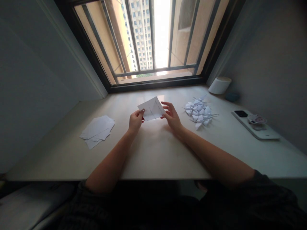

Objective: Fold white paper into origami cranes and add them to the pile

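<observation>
Dark sleeves, mine, foremost. White paper, one piece, faintly lined: raised above the table, left edge pinched by my left fingers, right corner lightly held by my right fingers. Leftward, loose sheets, overlapping. Rightward, folded paper pieces, heaped; farther, white cylinder, near the window frame.

A flat, four-sided sheet of white paper, faintly lined with small dark marks, tilts at an angle between the hands, its left edge pinched by the left hand, its right edge at the right hand's thumb.
</observation>
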`<state>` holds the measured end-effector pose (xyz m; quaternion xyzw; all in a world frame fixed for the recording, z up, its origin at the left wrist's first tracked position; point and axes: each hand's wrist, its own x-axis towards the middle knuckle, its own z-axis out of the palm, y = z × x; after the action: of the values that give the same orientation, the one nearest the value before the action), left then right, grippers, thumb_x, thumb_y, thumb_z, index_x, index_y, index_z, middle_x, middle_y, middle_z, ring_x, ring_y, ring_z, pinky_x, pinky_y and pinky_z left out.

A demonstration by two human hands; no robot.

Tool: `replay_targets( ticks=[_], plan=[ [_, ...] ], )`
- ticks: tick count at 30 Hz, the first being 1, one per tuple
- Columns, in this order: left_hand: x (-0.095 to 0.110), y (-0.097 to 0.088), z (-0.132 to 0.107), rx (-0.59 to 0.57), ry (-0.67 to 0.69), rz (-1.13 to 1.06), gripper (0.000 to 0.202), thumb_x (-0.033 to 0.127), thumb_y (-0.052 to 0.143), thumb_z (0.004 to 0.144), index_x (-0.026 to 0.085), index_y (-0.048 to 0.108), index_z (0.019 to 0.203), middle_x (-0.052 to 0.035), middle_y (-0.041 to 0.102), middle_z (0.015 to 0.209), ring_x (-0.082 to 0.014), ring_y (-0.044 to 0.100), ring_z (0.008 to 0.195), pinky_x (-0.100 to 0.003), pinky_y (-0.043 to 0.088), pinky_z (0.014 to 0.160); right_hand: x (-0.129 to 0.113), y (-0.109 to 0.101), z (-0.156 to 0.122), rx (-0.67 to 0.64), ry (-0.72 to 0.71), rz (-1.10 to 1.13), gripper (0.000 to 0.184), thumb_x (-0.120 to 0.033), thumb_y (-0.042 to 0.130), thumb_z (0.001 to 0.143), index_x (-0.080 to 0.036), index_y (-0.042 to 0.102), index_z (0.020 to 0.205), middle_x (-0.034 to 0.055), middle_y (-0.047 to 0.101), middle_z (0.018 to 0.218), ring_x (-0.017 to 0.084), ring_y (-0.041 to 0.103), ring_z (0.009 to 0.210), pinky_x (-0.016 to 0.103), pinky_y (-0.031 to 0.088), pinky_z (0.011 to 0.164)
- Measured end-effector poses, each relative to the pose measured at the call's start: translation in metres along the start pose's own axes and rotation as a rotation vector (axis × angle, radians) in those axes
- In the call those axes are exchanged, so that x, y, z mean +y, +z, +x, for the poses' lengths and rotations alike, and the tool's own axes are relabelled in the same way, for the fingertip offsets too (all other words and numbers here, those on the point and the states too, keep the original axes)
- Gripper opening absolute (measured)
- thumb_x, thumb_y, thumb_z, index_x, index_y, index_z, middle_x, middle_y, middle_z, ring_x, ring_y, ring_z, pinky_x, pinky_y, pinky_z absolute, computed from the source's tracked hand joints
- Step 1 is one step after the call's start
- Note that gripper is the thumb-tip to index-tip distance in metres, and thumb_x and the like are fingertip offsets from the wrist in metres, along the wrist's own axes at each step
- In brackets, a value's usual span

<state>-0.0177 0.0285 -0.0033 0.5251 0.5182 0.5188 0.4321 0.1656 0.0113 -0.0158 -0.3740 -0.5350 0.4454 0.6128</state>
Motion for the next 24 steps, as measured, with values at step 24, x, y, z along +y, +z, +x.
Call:
replay_targets(
  ticks=[24],
  plan=[
    [0.007,0.003,-0.006,-0.206,-0.093,-0.109,0.035,0.05,0.068,0.07,0.015,0.061,0.07,0.0041,0.043,0.052,-0.0064,0.038,0.047,-0.022,0.034,0.048,0.006,-0.008,0.008,0.091,0.137,0.003,0.035,-0.05,0.081,0.055,-0.021,0.071,0.071,0.0002,0.07,0.071,0.016,0.061,0.07,0.032,0.05,0.073]
  ],
)
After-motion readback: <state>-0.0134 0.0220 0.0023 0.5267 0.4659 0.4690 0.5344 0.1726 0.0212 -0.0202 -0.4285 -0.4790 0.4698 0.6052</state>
